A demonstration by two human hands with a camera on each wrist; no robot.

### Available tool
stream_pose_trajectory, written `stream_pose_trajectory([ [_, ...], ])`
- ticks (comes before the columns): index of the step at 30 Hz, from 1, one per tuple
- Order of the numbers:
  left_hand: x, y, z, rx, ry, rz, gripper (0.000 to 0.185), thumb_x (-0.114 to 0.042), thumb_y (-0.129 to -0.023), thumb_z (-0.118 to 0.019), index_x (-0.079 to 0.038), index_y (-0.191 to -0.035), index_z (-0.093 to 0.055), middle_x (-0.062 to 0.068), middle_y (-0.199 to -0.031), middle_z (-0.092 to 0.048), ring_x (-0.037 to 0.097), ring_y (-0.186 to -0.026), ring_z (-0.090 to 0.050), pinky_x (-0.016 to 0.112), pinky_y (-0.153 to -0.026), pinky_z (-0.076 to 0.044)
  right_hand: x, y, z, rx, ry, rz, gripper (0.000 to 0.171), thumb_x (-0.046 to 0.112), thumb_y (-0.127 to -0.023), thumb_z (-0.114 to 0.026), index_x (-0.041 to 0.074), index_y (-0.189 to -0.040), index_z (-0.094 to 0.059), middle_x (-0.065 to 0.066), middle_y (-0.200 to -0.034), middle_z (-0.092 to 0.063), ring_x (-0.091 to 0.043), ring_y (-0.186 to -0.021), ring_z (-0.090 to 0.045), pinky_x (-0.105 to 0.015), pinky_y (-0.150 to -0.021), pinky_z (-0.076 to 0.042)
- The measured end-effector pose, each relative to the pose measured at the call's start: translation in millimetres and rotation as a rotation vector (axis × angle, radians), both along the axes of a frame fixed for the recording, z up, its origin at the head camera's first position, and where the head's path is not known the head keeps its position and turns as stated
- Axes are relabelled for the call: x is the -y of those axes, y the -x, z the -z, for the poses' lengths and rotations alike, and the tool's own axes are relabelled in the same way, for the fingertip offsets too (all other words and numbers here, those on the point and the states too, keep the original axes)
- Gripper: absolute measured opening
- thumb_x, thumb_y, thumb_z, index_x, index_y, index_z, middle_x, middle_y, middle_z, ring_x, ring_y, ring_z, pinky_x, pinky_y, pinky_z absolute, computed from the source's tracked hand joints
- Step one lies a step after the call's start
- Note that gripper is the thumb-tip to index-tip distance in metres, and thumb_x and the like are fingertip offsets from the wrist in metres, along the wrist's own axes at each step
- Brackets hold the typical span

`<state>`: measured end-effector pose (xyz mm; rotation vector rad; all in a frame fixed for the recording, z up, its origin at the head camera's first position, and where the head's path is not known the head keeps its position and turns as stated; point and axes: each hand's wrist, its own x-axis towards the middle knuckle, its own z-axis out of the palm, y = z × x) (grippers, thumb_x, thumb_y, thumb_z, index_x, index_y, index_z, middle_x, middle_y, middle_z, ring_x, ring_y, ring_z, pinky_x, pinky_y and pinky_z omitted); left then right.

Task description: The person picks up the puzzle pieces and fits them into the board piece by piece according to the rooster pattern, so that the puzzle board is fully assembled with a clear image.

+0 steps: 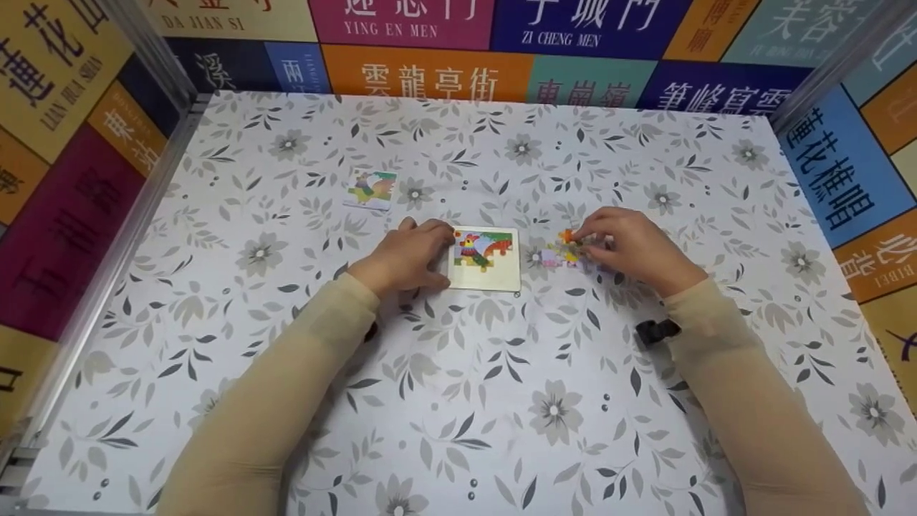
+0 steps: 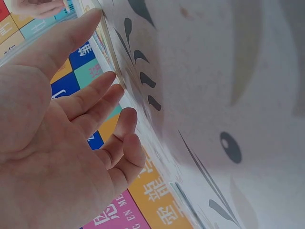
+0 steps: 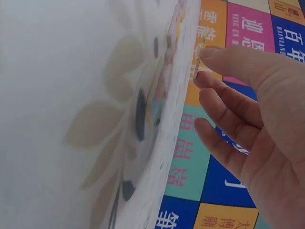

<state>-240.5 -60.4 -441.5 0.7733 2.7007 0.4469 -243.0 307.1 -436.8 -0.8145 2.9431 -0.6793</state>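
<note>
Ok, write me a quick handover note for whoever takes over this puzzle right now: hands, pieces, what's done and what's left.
Left hand: fingers relaxed, resting against the left edge of the puzzle tray, steadying it.
Right hand: pinching one puzzle piece above the loose pieces, just right of the tray.
Reference picture card lies further back on the left, on the floral tablecloth.
Done: roughly the top part of the rooster picture is filled in.
Left: the lower part of the tray is bare; the held piece and the loose ones probably go there.
</note>
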Motion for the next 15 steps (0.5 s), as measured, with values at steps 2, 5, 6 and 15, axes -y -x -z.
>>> stream_pose_trajectory([
  [2,1,-0.1,-0.4,-0.003,0.000,-0.002,0.068,-0.038,-0.076,-0.077,-0.017,-0.134,-0.049,-0.004,-0.145,-0.043,0.028,-0.111,-0.041,0.045,-0.092,-0.040,6,-0.8,-1.4,-0.014,0.002,-0.019,0.017,0.014,-0.085,-0.071,0.016,-0.102,-0.074,0.002,-0.103,-0.064,-0.015,-0.091,-0.059,-0.036,-0.078,-0.049],
  [5,1,-0.1,-0.7,0.001,0.005,-0.006,0.068,-0.038,-0.077,-0.077,-0.017,-0.135,-0.049,-0.004,-0.145,-0.042,0.028,-0.112,-0.041,0.044,-0.093,-0.040,14,-2.4,-1.4,-0.020,0.002,-0.046,0.017,0.015,-0.086,-0.070,0.017,-0.102,-0.074,0.003,-0.103,-0.064,-0.016,-0.093,-0.060,-0.036,-0.080,-0.049],
  [6,1,-0.1,-0.9,0.004,0.008,-0.005,0.068,-0.039,-0.077,-0.077,-0.017,-0.135,-0.049,-0.004,-0.145,-0.042,0.028,-0.113,-0.041,0.044,-0.094,-0.040,17,-2.8,-0.9,-0.019,0.000,-0.054,0.017,0.016,-0.086,-0.069,0.018,-0.102,-0.074,0.003,-0.103,-0.064,-0.016,-0.093,-0.060,-0.036,-0.081,-0.049],
  [15,0,-0.1,-2.7,0.014,0.005,0.006,0.067,-0.037,-0.077,-0.077,-0.016,-0.135,-0.049,-0.004,-0.145,-0.042,0.029,-0.113,-0.041,0.044,-0.093,-0.040,33,-6.3,1.4,-0.038,-0.011,-0.105,0.016,0.013,-0.084,-0.072,0.016,-0.099,-0.075,0.001,-0.102,-0.065,-0.016,-0.094,-0.060,-0.036,-0.082,-0.050],
])
